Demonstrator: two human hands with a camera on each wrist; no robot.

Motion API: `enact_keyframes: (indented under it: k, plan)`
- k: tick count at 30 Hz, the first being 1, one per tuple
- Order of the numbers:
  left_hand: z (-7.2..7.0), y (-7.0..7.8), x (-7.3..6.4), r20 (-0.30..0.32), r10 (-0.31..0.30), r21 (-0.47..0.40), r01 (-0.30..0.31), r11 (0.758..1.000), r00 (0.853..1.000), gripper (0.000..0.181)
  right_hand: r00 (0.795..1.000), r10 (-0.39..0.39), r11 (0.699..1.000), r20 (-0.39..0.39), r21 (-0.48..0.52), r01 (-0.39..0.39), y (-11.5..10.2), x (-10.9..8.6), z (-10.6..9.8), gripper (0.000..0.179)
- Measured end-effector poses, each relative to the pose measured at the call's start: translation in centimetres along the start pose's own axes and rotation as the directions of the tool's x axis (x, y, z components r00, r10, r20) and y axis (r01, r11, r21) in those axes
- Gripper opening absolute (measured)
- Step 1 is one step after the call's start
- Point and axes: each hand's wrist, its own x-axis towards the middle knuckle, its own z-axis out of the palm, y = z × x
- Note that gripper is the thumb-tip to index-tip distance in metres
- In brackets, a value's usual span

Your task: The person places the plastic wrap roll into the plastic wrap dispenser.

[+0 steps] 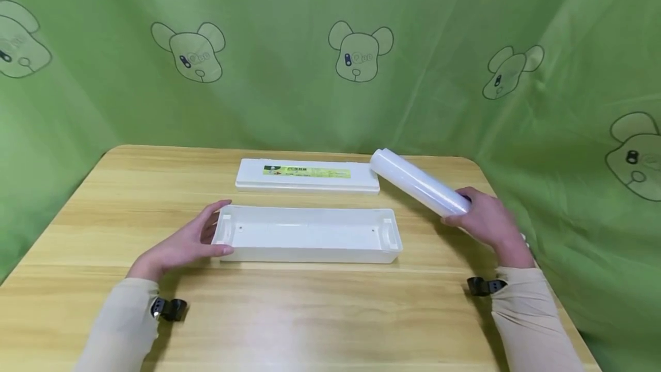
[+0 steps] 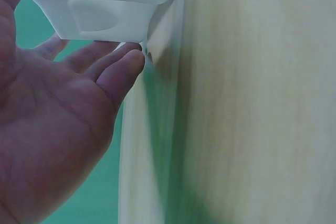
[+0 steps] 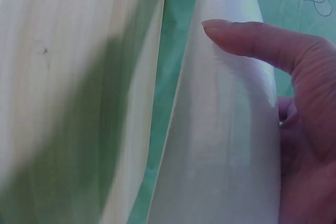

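A long white plastic box (image 1: 330, 255), its top side uncovered, lies on the table with rounded holders at both inner ends. My left hand (image 1: 188, 240) grips its left end, thumb along the front wall and fingers around the back corner. In the left wrist view the fingers (image 2: 119, 74) curl by the box's end wall (image 2: 100, 18). On the right, my right hand (image 1: 488, 217) holds a roll of cling film (image 1: 415, 179) by its near end, the roll slanting up toward the back left. The right wrist view shows the thumb lying across the roll (image 3: 226, 129).
Behind the box lies its white lid (image 1: 310, 181), with a yellow-green label (image 1: 307, 171); the roll's far end overlaps the lid's right end in the head view. The wooden table (image 1: 289, 314) meets a green curtain (image 1: 289, 96) at the back and sides.
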Motion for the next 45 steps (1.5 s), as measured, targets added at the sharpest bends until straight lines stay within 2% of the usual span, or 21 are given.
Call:
enact_keyframes:
  k: [21,26,35,40,45]
  plan:
    - [0.3,0.1,0.2,0.021,0.001,-0.020,-0.001,1.000,1.000,0.098,0.997,-0.064,0.998,0.041,-0.023,0.065,-1.6,0.3,-0.4,0.070]
    - [0.1,0.2,0.0,0.011,-0.019,-0.020,0.019,1.000,1.000,0.100,0.996,-0.082,0.997,0.044,-0.006,0.082,-2.4,0.6,-0.5,0.068]
    - [0.2,0.3,0.0,0.013,-0.013,-0.024,0.013,1.000,1.000,0.098,0.992,-0.113,0.994,0.047,0.017,0.112,-2.6,0.8,-0.3,0.069]
    - [0.3,0.3,-0.1,0.012,-0.012,-0.027,0.013,1.000,1.000,0.098,0.990,-0.132,0.991,0.045,0.016,0.132,-2.6,1.0,-0.3,0.069]
    - [0.2,0.5,-0.1,0.010,-0.012,-0.027,0.013,1.000,1.000,0.097,0.988,-0.157,0.988,0.009,0.013,0.157,-2.8,1.2,-0.4,0.067]
